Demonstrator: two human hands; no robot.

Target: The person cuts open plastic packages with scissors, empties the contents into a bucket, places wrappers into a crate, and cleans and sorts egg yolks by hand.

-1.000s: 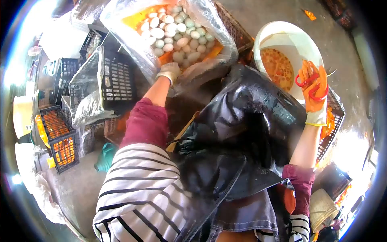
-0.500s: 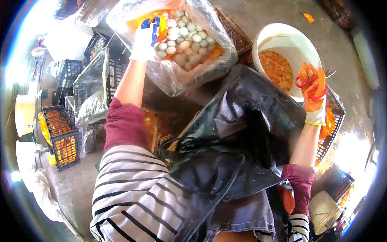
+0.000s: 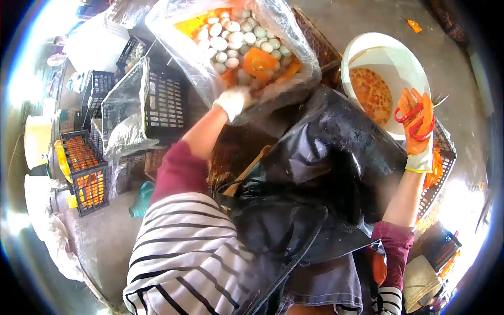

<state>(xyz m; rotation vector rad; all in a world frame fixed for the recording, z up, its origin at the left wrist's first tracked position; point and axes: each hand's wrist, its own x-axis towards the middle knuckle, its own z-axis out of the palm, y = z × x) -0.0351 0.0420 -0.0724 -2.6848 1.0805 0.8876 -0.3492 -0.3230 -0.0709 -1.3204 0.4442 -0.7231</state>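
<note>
My left hand [image 3: 234, 102], in a pale glove, is at the near edge of a clear plastic liner [image 3: 294, 86] around a heap of eggs [image 3: 247, 39]. Motion blurs its fingers, so their pose cannot be made out. On the eggs, just beyond that hand, lies an orange piece of film or packet [image 3: 260, 63]. My right hand [image 3: 415, 118] wears an orange-palmed glove and has the red handles of a pair of scissors [image 3: 418, 109] looped on its fingers, palm up. It is by the rim of a white bucket [image 3: 422, 79] with orange-brown chunky contents [image 3: 370, 92].
Black plastic crates [image 3: 165, 100] stand at the left; one crate [image 3: 86, 173] there has orange things inside. A teal container [image 3: 142, 199] is on the floor. Black apron material [image 3: 325, 136] covers my lap. An orange scrap [image 3: 413, 25] lies on the floor beyond the bucket.
My left hand has moved from the far left of the eggs to the near edge of the liner. An orange piece now lies on the eggs. My right hand still has the scissors.
</note>
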